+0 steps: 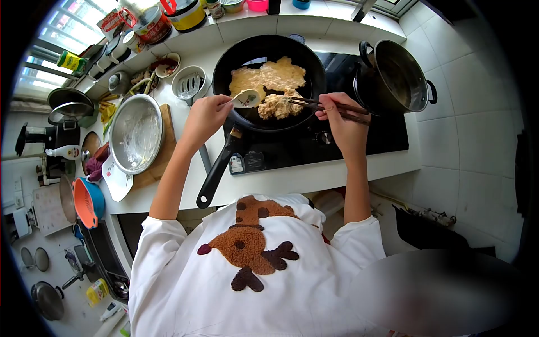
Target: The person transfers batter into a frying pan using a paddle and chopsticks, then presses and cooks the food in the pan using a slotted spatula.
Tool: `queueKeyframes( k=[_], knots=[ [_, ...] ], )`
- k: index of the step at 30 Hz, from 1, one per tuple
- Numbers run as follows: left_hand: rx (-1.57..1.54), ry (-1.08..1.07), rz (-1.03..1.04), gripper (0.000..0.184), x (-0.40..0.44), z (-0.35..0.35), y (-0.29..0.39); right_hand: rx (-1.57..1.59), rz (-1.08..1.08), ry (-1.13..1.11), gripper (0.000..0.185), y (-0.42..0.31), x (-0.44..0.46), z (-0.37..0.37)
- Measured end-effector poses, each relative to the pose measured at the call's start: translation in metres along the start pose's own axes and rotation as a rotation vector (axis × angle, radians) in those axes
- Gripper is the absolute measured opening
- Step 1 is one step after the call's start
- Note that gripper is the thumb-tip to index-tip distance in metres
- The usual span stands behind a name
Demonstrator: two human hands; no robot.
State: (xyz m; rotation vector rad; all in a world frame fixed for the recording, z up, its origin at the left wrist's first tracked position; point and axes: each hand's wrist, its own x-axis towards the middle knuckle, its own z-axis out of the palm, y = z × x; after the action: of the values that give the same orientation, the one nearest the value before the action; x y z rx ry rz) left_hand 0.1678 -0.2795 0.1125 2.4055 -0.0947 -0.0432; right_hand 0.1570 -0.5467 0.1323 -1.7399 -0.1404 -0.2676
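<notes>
Spoon [247, 99] and chopsticks [306, 103] are held over the black frying pan [315, 70].
The left hand [211, 114] grasps the spoon's handle; the right hand [341, 115] grips the chopsticks, whose tips meet a lumpy mixture [277, 106] in the pan's near half. Beyond it lie flatter yellowish pieces [281, 73]; further, jars [152, 27] stand on the ledge.

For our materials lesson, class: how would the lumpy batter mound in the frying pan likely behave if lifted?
The lumpy batter mound looks soft and loosely heaped, so may sag. Its ragged edges suggest it could tear between the chopsticks.
</notes>
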Motion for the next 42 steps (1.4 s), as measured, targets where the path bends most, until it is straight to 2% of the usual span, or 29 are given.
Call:
queueKeyframes(
  k=[3, 11, 13, 15, 16, 18, 21, 23, 29, 32, 34, 35, 37, 38, 42],
  knots=[
    [-0.015, -0.06, 0.013, 0.023, 0.014, 0.0, 0.0, -0.012, -0.037, 0.071, 0.013, -0.013, 0.003, -0.011],
    [0.124, -0.168, 0.043, 0.026, 0.045, 0.009, 0.01, 0.125, 0.092, -0.138, 0.011, 0.045, 0.002, 0.004],
    [0.122, -0.155, 0.016, 0.027, 0.044, 0.011, 0.013, 0.114, 0.089, -0.154, 0.009, 0.054, 0.001, 0.01],
    [0.106, -0.148, 0.01, 0.025, 0.042, 0.016, 0.01, 0.113, -0.004, -0.151, 0.009, 0.06, 0.002, 0.014],
    [0.09, -0.137, 0.008, 0.023, 0.041, 0.017, 0.009, 0.115, -0.003, -0.154, 0.009, 0.059, 0.002, 0.015],
    [0.129, -0.146, -0.009, 0.023, 0.038, 0.016, 0.008, 0.081, -0.154, -0.166, 0.009, 0.052, 0.002, 0.014],
    [0.183, -0.159, -0.028, 0.023, 0.035, 0.012, 0.006, 0.003, -0.117, -0.139, 0.008, 0.021, 0.004, 0.005],
    [0.199, -0.16, -0.03, 0.023, 0.034, 0.009, 0.005, 0.059, -0.056, -0.121, 0.008, 0.005, 0.004, 0.001],
    [0.138, -0.129, -0.016, 0.023, 0.031, 0.004, 0.006, 0.007, 0.001, -0.021, 0.013, -0.014, 0.008, -0.014],
    [0.064, -0.08, 0.011, 0.021, 0.022, 0.004, 0.008, 0.017, -0.007, 0.04, 0.015, -0.019, 0.008, -0.019],
    [0.145, 0.017, 0.158, 0.021, 0.011, 0.008, 0.004, 0.088, 0.021, 0.153, 0.013, -0.025, -0.005, -0.018],
    [0.147, 0.018, 0.158, 0.021, 0.006, 0.01, 0.002, 0.09, 0.021, 0.152, 0.013, -0.025, -0.01, -0.018],
    [0.359, 0.143, 0.333, 0.026, -0.003, 0.014, -0.002, -0.018, -0.201, 0.112, 0.011, -0.019, -0.02, -0.02],
    [0.375, 0.158, 0.342, 0.028, -0.007, 0.015, -0.002, 0.014, -0.255, 0.109, 0.009, -0.015, -0.025, -0.019],
    [0.388, 0.179, 0.349, 0.03, -0.017, 0.016, -0.004, -0.029, -0.224, 0.082, 0.002, -0.006, -0.038, -0.008]
  ],
)
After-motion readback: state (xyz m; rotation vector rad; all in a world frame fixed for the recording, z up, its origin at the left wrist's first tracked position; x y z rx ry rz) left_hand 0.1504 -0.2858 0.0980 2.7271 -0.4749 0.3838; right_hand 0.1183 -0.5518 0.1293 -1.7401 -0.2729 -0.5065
